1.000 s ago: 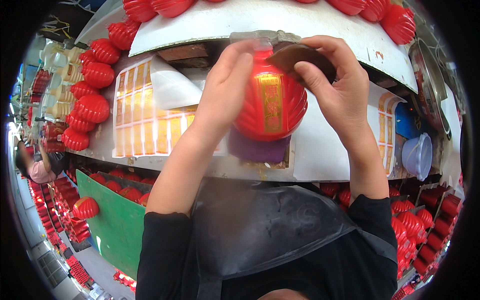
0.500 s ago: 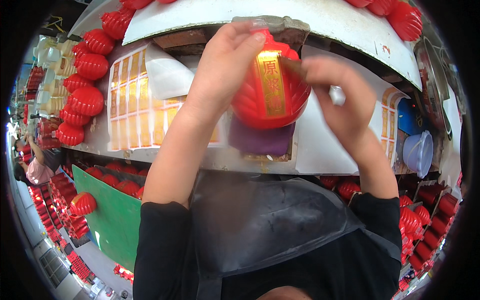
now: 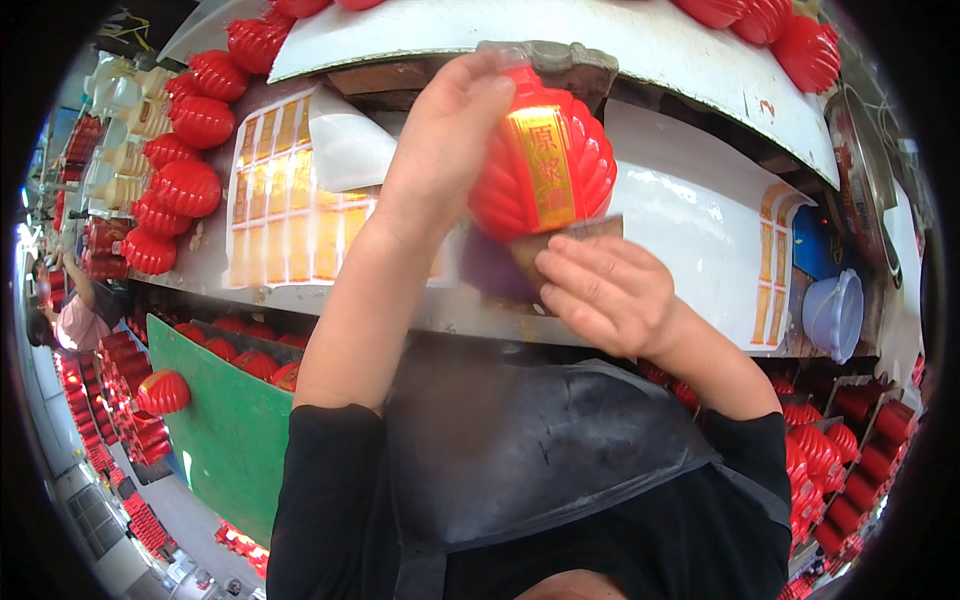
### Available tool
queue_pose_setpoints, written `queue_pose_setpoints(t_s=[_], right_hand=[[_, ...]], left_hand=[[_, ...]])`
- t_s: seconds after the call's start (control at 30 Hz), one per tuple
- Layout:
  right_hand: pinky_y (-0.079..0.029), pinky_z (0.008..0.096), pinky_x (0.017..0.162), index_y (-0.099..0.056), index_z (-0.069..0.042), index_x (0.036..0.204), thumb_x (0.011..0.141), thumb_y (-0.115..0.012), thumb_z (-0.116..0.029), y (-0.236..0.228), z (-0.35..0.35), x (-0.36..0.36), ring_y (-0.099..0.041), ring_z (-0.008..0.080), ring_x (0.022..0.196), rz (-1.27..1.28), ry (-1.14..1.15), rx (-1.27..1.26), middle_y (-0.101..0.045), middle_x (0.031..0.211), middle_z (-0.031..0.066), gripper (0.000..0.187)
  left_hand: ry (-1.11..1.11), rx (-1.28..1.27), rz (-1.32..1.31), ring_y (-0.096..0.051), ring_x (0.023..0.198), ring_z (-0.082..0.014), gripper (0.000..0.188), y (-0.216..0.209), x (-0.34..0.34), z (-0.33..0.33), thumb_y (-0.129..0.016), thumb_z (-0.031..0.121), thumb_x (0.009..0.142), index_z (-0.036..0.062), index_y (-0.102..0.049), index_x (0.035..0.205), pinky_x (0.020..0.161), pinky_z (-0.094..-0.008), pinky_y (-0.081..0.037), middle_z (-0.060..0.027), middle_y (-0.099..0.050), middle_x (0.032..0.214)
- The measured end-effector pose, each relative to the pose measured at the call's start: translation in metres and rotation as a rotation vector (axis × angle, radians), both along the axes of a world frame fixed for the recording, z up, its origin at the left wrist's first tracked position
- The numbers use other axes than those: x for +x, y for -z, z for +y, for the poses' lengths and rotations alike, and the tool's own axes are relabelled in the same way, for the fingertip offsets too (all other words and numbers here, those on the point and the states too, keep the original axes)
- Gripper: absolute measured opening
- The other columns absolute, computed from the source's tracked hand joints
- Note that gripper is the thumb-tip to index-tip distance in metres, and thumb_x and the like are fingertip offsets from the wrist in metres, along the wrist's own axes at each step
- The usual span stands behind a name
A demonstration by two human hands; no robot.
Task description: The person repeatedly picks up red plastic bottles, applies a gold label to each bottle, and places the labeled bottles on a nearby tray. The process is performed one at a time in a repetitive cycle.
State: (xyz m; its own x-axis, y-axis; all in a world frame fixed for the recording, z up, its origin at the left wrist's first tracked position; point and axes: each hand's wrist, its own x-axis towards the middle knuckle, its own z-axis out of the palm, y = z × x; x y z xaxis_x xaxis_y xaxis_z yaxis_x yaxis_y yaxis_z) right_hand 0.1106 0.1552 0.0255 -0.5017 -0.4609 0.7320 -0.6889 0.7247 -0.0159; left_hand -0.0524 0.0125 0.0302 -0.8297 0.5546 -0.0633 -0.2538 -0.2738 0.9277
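My left hand point(image 3: 440, 130) is closed round the clear-tipped neck of a red ribbed bottle point(image 3: 592, 165), which leans over the bench. A gold label point(image 3: 548, 168) with red edges runs down the bottle's front. Fingers pressed together, my right hand point(image 3: 612, 292) grips a flat brown scraper-like piece point(image 3: 533, 260), its edge at the label's lower end. Beneath the bottle lies a dark purple pad point(image 3: 488, 265), partly hidden. A sheet of gold labels point(image 3: 272, 195) with a curled corner is to the left; another backing sheet point(image 3: 680, 215), mostly bare, lies to the right.
Several red bottles point(image 3: 188, 188) line the bench's left end. A white board point(image 3: 440, 28) spans the far side. A lilac bucket point(image 3: 833, 312) stands at the right. Nearer left, a green panel point(image 3: 225, 430) borders more red bottles. Another person point(image 3: 82, 315) is at far left.
My right hand has moved down from the bottle's upper right side to its bottom, bringing the brown piece along. My left hand keeps its hold on the neck; the view has shifted slightly.
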Motion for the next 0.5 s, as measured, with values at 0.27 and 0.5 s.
queue_pose_setpoints(t_s=[0.27,0.5], right_hand=[[-0.057,0.037,0.077,-0.072,-0.007,0.103,0.078,-0.077,0.007,-0.036,0.005,-0.013,-0.075,0.028,0.093,0.014,0.25,-0.228,-0.077,0.103,0.0126,0.029],[-0.056,0.0347,0.072,-0.075,-0.007,0.104,0.084,-0.073,-0.006,-0.019,-0.009,-0.013,-0.076,0.0264,0.093,-0.007,0.178,-0.257,-0.077,0.105,0.0107,0.02]], left_hand=[[0.147,-0.16,0.259,-0.067,0.106,-0.0128,0.035,-0.014,0.002,-0.006,-0.068,0.016,0.103,-0.0014,-0.062,0.133,0.097,-0.0289,-0.055,-0.0098,-0.072,0.119],[-0.06,0.021,0.1,-0.069,0.105,-0.0167,0.023,-0.007,0.012,-0.003,-0.07,0.016,0.102,0.0003,-0.065,0.118,0.094,-0.0308,-0.057,-0.0114,-0.073,0.112]])
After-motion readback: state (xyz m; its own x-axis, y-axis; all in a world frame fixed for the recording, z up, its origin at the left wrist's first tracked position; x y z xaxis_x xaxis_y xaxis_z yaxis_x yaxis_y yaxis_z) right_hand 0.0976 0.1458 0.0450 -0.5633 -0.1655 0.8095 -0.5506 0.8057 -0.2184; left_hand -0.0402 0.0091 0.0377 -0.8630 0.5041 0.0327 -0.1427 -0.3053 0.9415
